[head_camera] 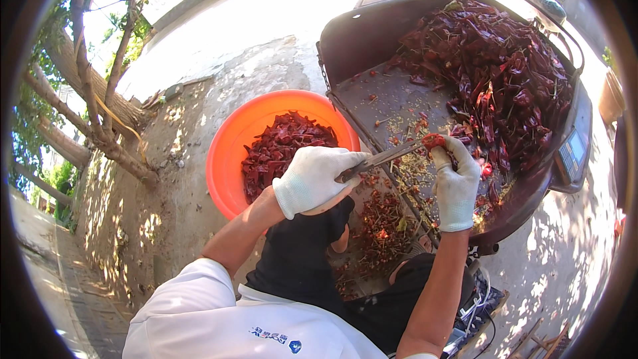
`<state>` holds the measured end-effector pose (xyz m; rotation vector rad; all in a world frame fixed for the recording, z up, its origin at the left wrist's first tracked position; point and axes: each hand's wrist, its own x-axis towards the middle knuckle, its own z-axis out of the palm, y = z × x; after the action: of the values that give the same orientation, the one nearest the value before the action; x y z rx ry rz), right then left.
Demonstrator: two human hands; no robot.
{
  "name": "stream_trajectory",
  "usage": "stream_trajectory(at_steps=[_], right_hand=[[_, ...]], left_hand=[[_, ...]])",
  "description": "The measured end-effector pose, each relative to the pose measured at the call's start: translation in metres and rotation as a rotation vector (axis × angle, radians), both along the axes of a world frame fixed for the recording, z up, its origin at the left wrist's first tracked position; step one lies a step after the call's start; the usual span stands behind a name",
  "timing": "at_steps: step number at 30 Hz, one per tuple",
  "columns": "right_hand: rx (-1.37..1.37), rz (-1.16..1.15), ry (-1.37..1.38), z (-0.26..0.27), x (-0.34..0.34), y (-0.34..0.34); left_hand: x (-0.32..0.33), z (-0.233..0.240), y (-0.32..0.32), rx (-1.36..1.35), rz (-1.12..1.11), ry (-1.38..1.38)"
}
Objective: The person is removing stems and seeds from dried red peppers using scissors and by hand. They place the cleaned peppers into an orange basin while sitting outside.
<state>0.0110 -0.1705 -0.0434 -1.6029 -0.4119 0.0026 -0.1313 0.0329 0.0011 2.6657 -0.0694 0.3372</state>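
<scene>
My left hand [319, 177], in a white knit glove, grips a pair of metal scissors [391, 156] with the blades pointing right. Opposite it, my gloved right hand [456, 174] pinches a dried red chili pepper [433, 140] at the blade tips. Whether the blades are cutting into the pepper cannot be made out. Beneath and left of my left hand stands an orange plastic basin [224, 147], partly filled with dark red chili pieces [286, 144]. A large heap of whole dried chilies [498, 75] lies in the cart bed [379, 104] beyond my right hand.
A chain [323, 74] hangs at the cart bed's near corner. Seeds and scraps [406, 159] litter its floor. Cut stems [384, 224] lie piled on the ground between my legs. A keypad with a display [571, 154] sits at the right rim. Tree trunks [99, 87] rise at left.
</scene>
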Motion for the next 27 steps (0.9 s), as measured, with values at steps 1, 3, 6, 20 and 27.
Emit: stream_trajectory(at_steps=[1,3,6,20,27], right_hand=[[-0.017,0.005,-0.016,0.001,0.000,0.000],[-0.070,0.020,-0.077,0.002,-0.001,-0.002],[-0.124,0.026,-0.173,0.003,0.000,-0.003],[-0.209,0.118,-0.290,0.004,-0.006,-0.007],[-0.186,0.182,-0.274,0.000,-0.004,-0.005]], left_hand=[[0.000,0.001,0.001,0.032,-0.005,0.011],[0.002,0.002,0.003,0.091,-0.018,0.032],[0.003,0.004,0.005,0.119,-0.031,0.038],[0.008,0.015,0.022,0.182,-0.140,0.136],[0.018,-0.008,0.037,-0.081,-0.255,0.166]])
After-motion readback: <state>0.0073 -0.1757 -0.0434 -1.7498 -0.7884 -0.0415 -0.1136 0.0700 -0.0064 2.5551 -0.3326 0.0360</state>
